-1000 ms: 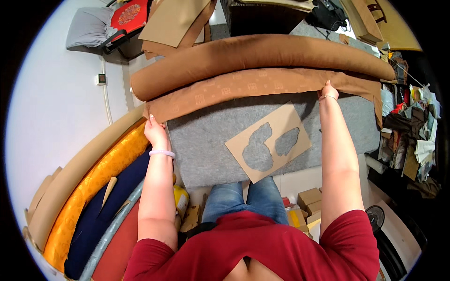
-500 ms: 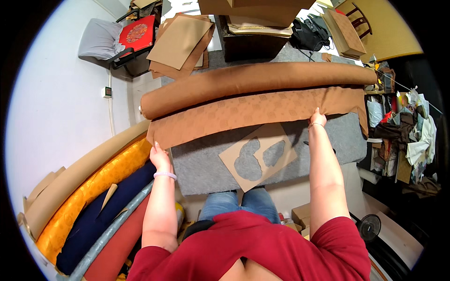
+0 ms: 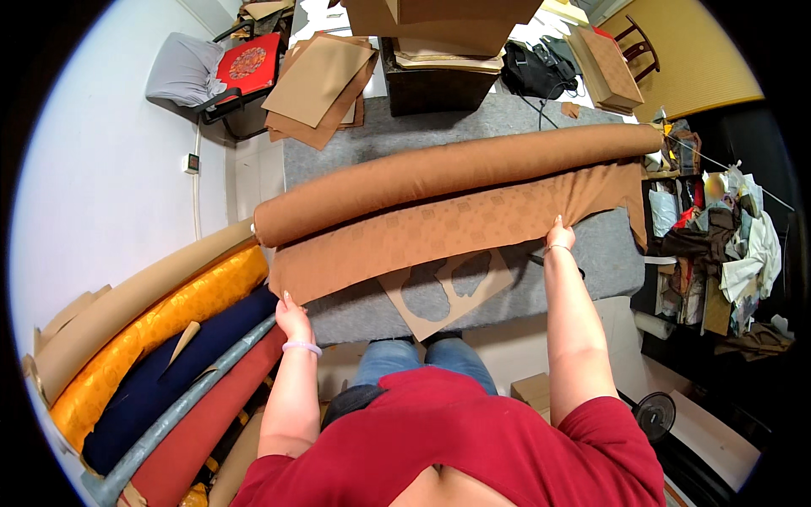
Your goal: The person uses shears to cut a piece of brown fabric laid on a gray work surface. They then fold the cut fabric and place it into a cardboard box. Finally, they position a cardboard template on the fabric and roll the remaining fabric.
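Observation:
A long roll of brown patterned fabric (image 3: 456,169) lies across the grey felt-covered table (image 3: 363,313). Its loose flap (image 3: 422,237) spreads toward me below the roll. My left hand (image 3: 292,319) pinches the flap's near left corner. Farther right, my right hand (image 3: 560,235) grips the near edge, and creases run from it up toward the roll. A tan cardboard template (image 3: 421,324) with cut-out shapes lies on the felt, partly covered by the flap. Beside my right wrist is a small dark object (image 3: 536,259), mostly hidden.
Several fabric rolls, including a yellow one (image 3: 160,338), lean at the left. Brown sheets (image 3: 321,84) and a dark box (image 3: 439,90) occupy the table's far side, with a black bag (image 3: 541,72). Piled cloth (image 3: 735,245) stands at the right, above a fan (image 3: 655,414).
My left hand has drawn the flap's left corner nearer to me, and the roll's left end has come nearer too. The flap covers more of the template. Both hands keep their hold.

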